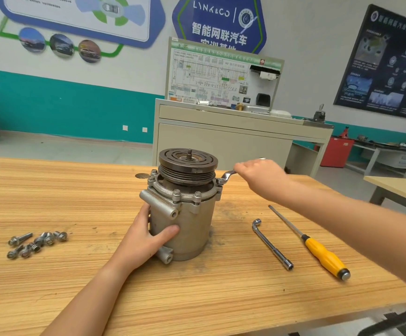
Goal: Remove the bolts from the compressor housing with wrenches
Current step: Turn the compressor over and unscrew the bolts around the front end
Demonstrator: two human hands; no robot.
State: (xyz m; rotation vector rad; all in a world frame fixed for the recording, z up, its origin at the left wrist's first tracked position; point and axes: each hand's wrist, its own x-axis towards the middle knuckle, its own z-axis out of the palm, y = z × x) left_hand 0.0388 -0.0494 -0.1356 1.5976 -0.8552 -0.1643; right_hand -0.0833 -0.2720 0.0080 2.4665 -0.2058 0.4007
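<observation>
Upright grey compressor housing (187, 229) — bolted flange

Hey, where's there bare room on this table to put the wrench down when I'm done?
Bare wood runs along the near edge of the table, in front of the compressor, and across the far left behind the loose bolts. It is crowded right of the compressor, where the L-wrench and screwdriver lie side by side.

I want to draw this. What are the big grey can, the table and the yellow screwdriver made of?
Compressor housing: dull grey, rough-looking, probably cast metal, perhaps aluminium. Table: striped wood grain, smooth; real wood or laminate, cannot tell. Screwdriver: glossy yellow handle, likely plastic; thin shiny shaft, likely steel.
</observation>
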